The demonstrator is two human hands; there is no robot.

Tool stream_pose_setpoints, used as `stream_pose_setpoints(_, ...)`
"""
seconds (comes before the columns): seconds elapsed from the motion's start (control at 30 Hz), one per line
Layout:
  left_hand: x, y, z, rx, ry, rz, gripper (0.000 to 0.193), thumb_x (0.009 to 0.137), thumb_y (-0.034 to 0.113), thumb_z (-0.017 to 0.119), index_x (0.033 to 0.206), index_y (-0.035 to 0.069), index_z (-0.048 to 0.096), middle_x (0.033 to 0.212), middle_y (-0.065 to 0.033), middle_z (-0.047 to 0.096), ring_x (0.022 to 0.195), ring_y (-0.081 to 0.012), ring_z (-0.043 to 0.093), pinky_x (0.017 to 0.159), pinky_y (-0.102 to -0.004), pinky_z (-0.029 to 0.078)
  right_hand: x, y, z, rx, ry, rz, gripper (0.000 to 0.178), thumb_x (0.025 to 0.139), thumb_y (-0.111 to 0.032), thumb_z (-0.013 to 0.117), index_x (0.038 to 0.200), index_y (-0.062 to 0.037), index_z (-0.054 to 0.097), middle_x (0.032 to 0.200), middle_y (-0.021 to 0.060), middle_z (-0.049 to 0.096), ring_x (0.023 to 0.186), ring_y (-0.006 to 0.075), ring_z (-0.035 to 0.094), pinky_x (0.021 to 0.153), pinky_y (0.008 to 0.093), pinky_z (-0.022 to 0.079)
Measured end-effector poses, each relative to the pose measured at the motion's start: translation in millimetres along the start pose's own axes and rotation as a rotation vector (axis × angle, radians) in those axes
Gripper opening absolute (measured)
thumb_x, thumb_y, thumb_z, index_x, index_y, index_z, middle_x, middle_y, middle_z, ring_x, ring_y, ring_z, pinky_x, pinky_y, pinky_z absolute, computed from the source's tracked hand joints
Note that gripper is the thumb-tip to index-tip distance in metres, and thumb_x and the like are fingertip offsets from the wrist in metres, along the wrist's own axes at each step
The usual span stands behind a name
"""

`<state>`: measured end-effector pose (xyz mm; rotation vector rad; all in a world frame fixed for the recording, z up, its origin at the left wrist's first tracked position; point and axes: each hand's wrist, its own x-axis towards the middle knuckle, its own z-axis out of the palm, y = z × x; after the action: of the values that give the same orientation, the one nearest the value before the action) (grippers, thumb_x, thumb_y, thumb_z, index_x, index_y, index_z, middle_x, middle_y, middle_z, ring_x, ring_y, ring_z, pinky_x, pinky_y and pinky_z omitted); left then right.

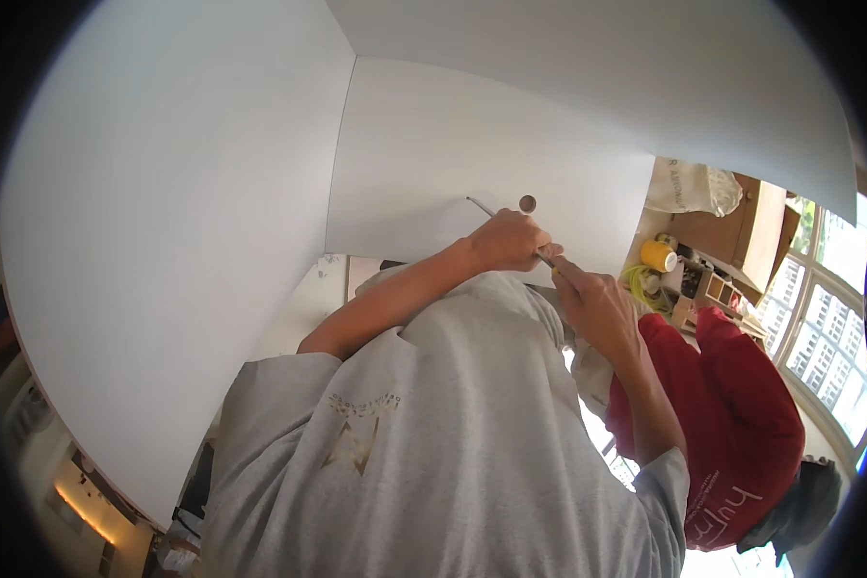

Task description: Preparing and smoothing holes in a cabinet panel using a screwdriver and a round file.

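Note:
A thin, dark-grey rod-like tool (481, 205) lies slantwise just above the white panel (433, 135). My left hand (509, 240) is closed around its middle, and the slim tip sticks out beyond the fist toward the far left. On the near side, the tool comes out of that fist and runs to my right hand (595, 301), whose fingers are closed on this end. The grip there is partly hidden, so the tool's exact kind does not show. Beside my left hand, a round hole (527, 203) pierces the panel.
Tall white boards rise on the left (164, 193) and at the back (588, 58), meeting the panel at its edges. At right, a person in a red top (732, 424) bends close by. Beyond are a yellow roll (658, 255), a wooden cabinet (732, 231) and a white sack (694, 188).

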<state>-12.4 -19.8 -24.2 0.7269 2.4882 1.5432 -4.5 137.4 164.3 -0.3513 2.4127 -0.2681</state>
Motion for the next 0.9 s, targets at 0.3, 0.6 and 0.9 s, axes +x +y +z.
stream_pose_setpoints(0.3,-12.0,-2.7,-1.9,-0.013,-0.055,-0.036,0.049,0.102,0.034,0.070,0.061,0.008,0.060,0.056,-0.0122,0.058,0.054,-0.0369,0.058,0.056,-0.0477,0.045,2.5,3.3,10.8,0.274,-0.105,0.171,0.037,0.108,-0.034,0.056,0.135,-0.0148,0.073,0.084,0.0198,0.073,0.084,0.0376,0.073,0.082,0.0463,0.055)
stream_pose_setpoints(0.6,-11.8,-3.9,-9.9,0.061,-0.132,0.007,0.053,0.102,0.040,0.067,0.060,0.008,0.063,0.058,-0.0164,0.062,0.059,-0.0397,0.065,0.061,-0.0521,0.048,-2.4,-7.3,27.3,0.405,-0.092,0.288,0.047,0.110,-0.040,0.054,0.142,-0.0095,0.070,0.085,0.0122,0.071,0.081,0.0171,0.065,0.083,0.0368,0.053)
stream_pose_setpoints(0.9,-9.4,-13.2,-21.3,0.081,-0.170,0.058,0.056,0.103,0.041,0.065,0.057,0.010,0.062,0.054,-0.0141,0.059,0.054,-0.0370,0.062,0.056,-0.0482,0.046,9.0,-39.9,-0.3,0.224,-0.173,0.386,0.043,0.110,-0.037,0.051,0.135,-0.0099,0.072,0.103,0.0238,0.077,0.100,0.0436,0.074,0.090,0.0493,0.056)
